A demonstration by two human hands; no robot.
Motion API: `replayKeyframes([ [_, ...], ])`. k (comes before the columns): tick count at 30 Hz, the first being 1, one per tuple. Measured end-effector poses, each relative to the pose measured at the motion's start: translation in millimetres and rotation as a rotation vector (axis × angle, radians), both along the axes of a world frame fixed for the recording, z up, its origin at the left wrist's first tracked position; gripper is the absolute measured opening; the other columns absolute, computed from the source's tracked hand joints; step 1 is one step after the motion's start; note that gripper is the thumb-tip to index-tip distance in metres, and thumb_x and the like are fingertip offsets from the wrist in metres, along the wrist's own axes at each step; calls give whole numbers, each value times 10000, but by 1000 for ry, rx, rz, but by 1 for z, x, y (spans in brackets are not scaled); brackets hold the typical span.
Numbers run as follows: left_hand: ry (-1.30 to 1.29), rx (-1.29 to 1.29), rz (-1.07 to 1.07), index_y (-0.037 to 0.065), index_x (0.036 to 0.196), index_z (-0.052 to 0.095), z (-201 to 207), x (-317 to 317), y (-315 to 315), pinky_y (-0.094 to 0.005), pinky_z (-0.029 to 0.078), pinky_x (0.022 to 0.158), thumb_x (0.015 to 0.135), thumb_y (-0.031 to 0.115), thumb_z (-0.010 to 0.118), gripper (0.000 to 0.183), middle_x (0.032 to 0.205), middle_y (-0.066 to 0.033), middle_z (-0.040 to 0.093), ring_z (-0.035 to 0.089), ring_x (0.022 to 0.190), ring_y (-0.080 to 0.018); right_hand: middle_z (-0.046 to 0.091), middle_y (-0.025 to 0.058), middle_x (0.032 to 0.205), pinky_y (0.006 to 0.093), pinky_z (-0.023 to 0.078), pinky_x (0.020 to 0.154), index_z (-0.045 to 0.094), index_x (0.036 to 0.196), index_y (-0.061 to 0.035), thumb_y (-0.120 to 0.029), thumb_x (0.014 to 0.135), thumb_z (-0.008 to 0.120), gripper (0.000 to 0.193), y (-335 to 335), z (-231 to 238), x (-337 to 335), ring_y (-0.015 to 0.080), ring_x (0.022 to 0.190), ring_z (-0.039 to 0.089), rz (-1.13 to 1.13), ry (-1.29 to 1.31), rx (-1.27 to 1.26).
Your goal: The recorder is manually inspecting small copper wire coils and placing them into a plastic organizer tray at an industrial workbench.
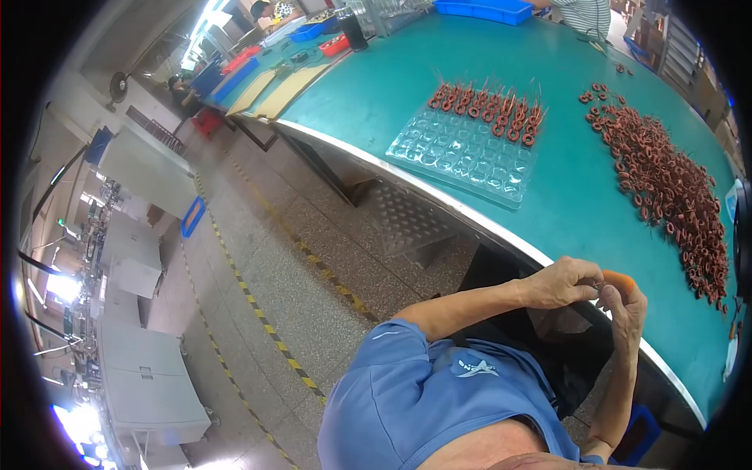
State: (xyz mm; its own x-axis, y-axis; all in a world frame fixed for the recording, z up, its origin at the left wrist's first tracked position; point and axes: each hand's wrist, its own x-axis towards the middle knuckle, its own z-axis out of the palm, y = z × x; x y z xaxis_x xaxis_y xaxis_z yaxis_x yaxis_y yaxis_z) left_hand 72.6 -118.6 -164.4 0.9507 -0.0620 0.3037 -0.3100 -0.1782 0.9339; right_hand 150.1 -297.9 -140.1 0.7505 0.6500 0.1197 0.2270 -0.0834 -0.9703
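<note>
Over the near edge of the green table, my left hand [565,283] and my right hand [627,307] meet with their fingertips pinched together. Thin wire-like ends show between them, but what they pinch is too small and covered to make out. A smooth orange piece [619,280] curves along my right forefinger; whether it is a finger cover or a handle I cannot tell. Beyond my hands lies a clear plastic tray [462,157] of round pockets, its far rows filled with red-brown wire-wound rings [495,110]. To the right spreads a large heap of similar rings [666,176] with thin leads.
Several loose rings [603,88] lie at the heap's far end. A blue bin [486,9], a dark bottle [352,30] and a red tray [334,45] stand along the back. Another person in a striped top [586,16] is across the table. Orange-handled tools [734,329] lie at the right edge.
</note>
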Motion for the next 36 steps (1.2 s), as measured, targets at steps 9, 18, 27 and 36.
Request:
replayKeyframes([
  [9,314,-525,-94,66,1135,447,4,-11,2,-207,415,476,940,60,526,210,734,-66,561,549,591,-102,670,78,778,263,457,653,689,989,13,-179,900,598,230,16,16,9,117,716,587,4,-156,-218],
  [18,263,-495,-152,20,1067,508,-6,0,0,-201,368,505,985,189,525,189,737,-28,514,462,583,-73,636,64,848,268,447,695,695,977,-8,-220,890,651,233,4,12,13,156,757,583,10,-319,-116],
  [27,291,-581,52,-2,953,614,-15,4,-11,-199,377,493,1003,244,484,283,670,0,520,488,578,-60,610,89,812,348,485,616,634,773,28,-42,685,743,157,15,7,-17,254,706,608,-163,-1358,-97],
  [36,166,-739,142,-2,1000,576,-4,-6,-18,-213,392,468,991,213,520,222,734,-28,538,523,584,-95,649,58,878,270,491,643,712,899,-12,-129,854,698,126,20,1,-1,156,745,622,-218,-504,16],
])
